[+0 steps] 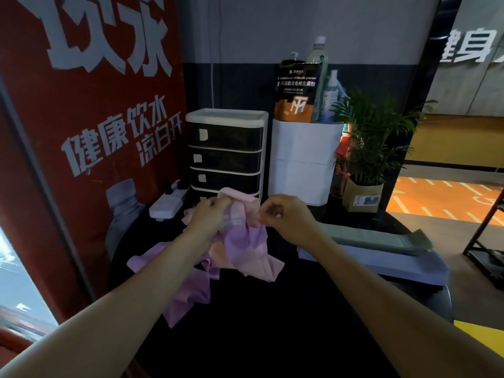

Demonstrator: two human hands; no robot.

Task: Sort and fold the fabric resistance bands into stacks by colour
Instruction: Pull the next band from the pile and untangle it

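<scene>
Starting at the bottom of the frame, both bare forearms reach up from the lower corners over a dark table (272,323), and the stretch of tabletop between them is just black surface. Lower left of centre, a purple band (188,298) sprawls loose, one end trailing down toward the near edge. Right above it sits a messy heap of pink and purple bands (245,257), overlapping so much I can't tell how many there are.

Mid-frame, both hands are up off the heap. The left hand (210,214) has its fingers curled round the upper end of a pink band (240,203), and the right hand (283,214) pinches the same band at its right edge, so it's stretched between them with the rest hanging into the pile.

Right of centre, two folded stacks lie flat: a pale lavender stack (381,261) nearer, and a grey-green stack (381,237) just behind it, overlapping its far edge. Both run out toward the table's right edge.

Further back, a white power strip (169,203) sits left of the hands, then a drawer unit (226,156) with dark drawers, a white cylinder-ish box (302,159) carrying a pouch (296,91) and bottles, and a potted plant (365,165) at the upper right. A red poster (81,118) walls off the whole left side.
</scene>
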